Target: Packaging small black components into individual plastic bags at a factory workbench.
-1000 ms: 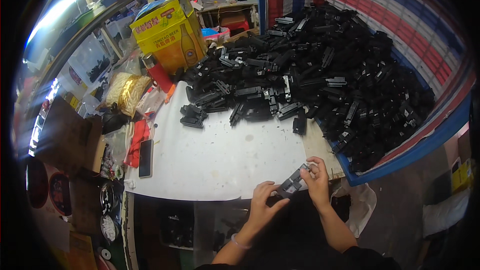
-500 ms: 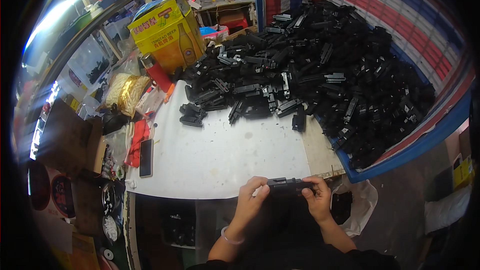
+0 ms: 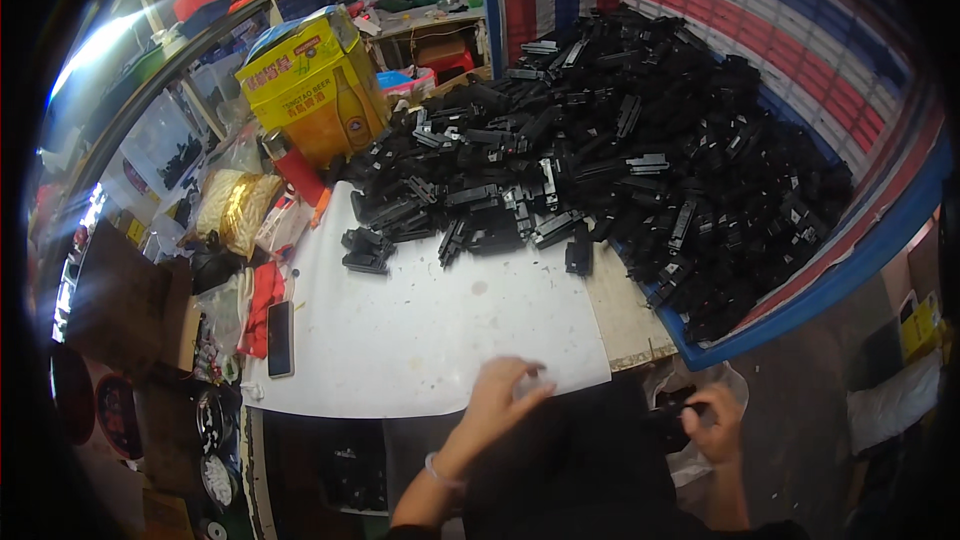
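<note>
My left hand [image 3: 498,402] is over the front edge of the white-covered table [image 3: 450,330], fingers apart and slightly smeared by motion, with nothing held. Off the table's front right corner, my right hand [image 3: 716,424] is curled with thumb and forefinger on a dark oblong part [image 3: 668,422], hard to make out against the bag behind it. That whitish plastic bag [image 3: 735,386] hangs open below the table edge. A large heap of similar black oblong plastic parts [image 3: 600,140] covers the back and right, some with shiny metal pieces.
A black phone [image 3: 281,338] lies at the table's left edge beside red cloth [image 3: 262,305]. Behind stand a red bottle [image 3: 292,168] and a yellow carton [image 3: 315,90]. A blue-edged, striped sheet wall [image 3: 790,70] bounds the heap on the right.
My hands have parted. The right one has carried the black part right and down to the plastic bag; the left has let go of it. The view has shifted slightly.
</note>
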Tool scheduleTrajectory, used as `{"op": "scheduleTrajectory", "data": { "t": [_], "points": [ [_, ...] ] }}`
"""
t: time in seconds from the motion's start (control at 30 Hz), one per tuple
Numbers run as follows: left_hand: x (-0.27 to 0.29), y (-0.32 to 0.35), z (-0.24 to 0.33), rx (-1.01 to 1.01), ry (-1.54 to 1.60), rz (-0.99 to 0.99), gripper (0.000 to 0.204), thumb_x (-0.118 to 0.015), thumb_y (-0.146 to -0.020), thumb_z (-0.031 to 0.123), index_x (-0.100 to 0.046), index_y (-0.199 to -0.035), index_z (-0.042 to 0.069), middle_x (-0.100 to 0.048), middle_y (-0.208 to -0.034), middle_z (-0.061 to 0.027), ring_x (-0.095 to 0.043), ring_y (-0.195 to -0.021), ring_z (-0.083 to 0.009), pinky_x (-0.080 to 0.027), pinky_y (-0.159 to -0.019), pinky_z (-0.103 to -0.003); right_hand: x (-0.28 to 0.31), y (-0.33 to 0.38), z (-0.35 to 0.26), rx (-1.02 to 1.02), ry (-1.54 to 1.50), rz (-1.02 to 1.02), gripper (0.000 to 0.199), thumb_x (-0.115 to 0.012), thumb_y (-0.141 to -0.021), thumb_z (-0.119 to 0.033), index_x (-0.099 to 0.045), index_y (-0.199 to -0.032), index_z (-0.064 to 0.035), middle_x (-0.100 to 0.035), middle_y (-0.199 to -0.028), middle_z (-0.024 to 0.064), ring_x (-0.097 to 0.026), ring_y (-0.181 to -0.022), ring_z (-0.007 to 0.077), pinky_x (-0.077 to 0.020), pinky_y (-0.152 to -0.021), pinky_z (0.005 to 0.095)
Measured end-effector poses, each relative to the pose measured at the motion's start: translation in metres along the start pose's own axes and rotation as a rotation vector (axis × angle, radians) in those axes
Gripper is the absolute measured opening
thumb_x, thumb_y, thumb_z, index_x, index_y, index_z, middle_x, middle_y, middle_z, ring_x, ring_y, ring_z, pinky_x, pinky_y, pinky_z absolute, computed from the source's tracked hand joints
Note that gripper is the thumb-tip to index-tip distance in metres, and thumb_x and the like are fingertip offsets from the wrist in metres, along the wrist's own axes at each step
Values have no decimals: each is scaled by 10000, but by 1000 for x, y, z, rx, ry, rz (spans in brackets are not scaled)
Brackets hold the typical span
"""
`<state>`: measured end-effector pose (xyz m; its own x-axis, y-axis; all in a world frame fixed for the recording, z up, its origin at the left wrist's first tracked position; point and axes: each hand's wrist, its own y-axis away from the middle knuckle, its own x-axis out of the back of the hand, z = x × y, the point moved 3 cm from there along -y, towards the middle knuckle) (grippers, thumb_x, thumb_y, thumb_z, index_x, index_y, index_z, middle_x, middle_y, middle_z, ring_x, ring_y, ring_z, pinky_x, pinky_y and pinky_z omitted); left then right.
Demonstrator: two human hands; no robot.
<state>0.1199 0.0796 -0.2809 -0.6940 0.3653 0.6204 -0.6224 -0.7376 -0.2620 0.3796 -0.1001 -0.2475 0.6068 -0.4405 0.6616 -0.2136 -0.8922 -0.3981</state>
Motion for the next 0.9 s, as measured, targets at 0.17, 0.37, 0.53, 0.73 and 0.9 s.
{"op": "scheduleTrajectory", "data": {
  "t": [0.17,0.37,0.53,0.73,0.9],
  "points": [
    [-50,-103,-37,-186,-420,318,395,-670,-762,427,-581,-887,62,-566,-850,-82,-515,-830,-262,-372,-710,-381,26,37,35,-374,483,-248,376,-728,-730,-261,-623,-1031,-61,-630,-863,144,-584,-829,329,-451,-767,376],
    [-84,-169,-49,-60,-647,360,431,-717,-676,399,-563,-853,37,-529,-850,-109,-493,-884,-268,-362,-768,-407,-11,44,40,-217,254,-324,407,-696,-757,-310,-630,-1079,-70,-643,-1004,146,-585,-938,326,-431,-847,404],
    [-55,-131,-44,-308,-643,383,341,-729,-668,253,-590,-922,73,-538,-943,-91,-491,-1015,-274,-349,-895,-451,-40,19,27,-271,-121,-296,327,-635,-848,-249,-613,-1112,-57,-663,-900,107,-608,-889,225,-443,-803,325],
    [-17,-21,2,-659,-716,366,325,-713,-726,140,-651,-1041,196,-510,-1032,1,-463,-1061,-196,-326,-960,-471,-108,-33,4,-493,-1250,-13,290,-529,-934,-182,-527,-1179,-27,-623,-893,49,-564,-839,93,-414,-737,223],
    [4,27,9,-783,-699,465,290,-724,-720,190,-634,-992,238,-502,-1043,15,-442,-1076,-191,-334,-967,-474,-117,-55,-30,-437,-1056,-129,124,-541,-928,-163,-541,-958,-43,-509,-784,-51,-423,-699,2,-342,-648,159]
  ]
}}
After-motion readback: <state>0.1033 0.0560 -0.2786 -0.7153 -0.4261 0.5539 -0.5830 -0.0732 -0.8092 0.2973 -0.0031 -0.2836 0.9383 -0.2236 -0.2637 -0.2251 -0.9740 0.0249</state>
